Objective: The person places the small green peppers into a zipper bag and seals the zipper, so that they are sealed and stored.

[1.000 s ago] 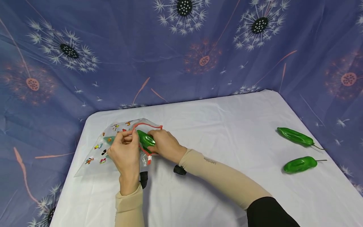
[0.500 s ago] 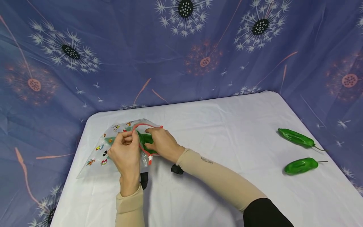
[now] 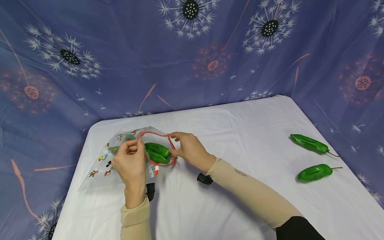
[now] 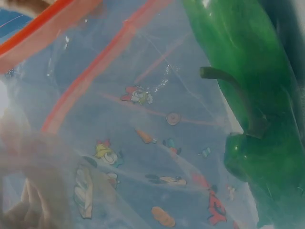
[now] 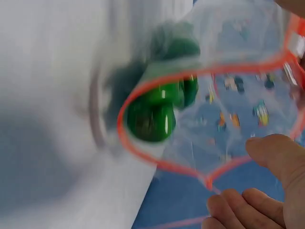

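A clear zip bag [image 3: 99, 166] with cartoon prints and a red zip edge [image 5: 171, 76] lies on the table's left part, its mouth spread toward the right. My left hand [image 3: 130, 163] pinches the near-left side of the red edge between thumb and fingers. Just inside the mouth lie two green peppers [image 3: 157, 148]; more green shows through the plastic deeper in. At the mouth's right side is my right hand [image 3: 193, 150], thumb and fingers apart, holding nothing. Through the film, the left wrist view shows a green pepper [image 4: 257, 71] with a curved stem.
Two more green peppers, one farther back [image 3: 310, 144] and one nearer [image 3: 315, 173], lie on the white-covered table [image 3: 240, 133] at the right. A blue dandelion-print cloth [image 3: 135, 66] hangs behind. Black wrist devices [image 3: 205, 179] sit under the wrists.
My right hand has let go of a pepper inside the bag and drawn back to the right, out of the mouth. The left hand still pinches the edge.
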{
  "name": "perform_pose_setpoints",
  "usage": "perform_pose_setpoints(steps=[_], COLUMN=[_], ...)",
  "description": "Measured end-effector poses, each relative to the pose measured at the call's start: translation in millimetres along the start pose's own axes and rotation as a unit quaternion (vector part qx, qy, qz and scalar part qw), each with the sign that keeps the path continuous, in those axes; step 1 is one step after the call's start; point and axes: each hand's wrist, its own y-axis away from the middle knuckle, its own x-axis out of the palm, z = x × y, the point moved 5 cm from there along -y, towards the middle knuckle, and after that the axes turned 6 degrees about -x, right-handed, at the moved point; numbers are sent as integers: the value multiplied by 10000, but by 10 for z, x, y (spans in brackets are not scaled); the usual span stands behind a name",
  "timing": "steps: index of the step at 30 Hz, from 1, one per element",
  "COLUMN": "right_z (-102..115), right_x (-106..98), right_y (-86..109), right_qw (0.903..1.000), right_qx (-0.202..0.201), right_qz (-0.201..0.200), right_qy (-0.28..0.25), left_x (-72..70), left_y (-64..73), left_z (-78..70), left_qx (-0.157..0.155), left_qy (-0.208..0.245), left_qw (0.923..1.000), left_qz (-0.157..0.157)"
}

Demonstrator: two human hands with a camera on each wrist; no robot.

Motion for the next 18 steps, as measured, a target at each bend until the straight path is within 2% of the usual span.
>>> perform_pose_setpoints(steps=[6, 18], right_z=[-233, -608], right_x=[-355, -845], right_y=[158, 495], right_qw=[9986, 9916], right_qx=[217, 1017], right_qz=[-459, -798], right_qy=[117, -40], left_x=[1, 13], left_y=[3, 14], left_z=[3, 1], left_qx=[-22, -66], left_qy=[-15, -52], left_qw=[10000, 10000], left_qz=[37, -6])
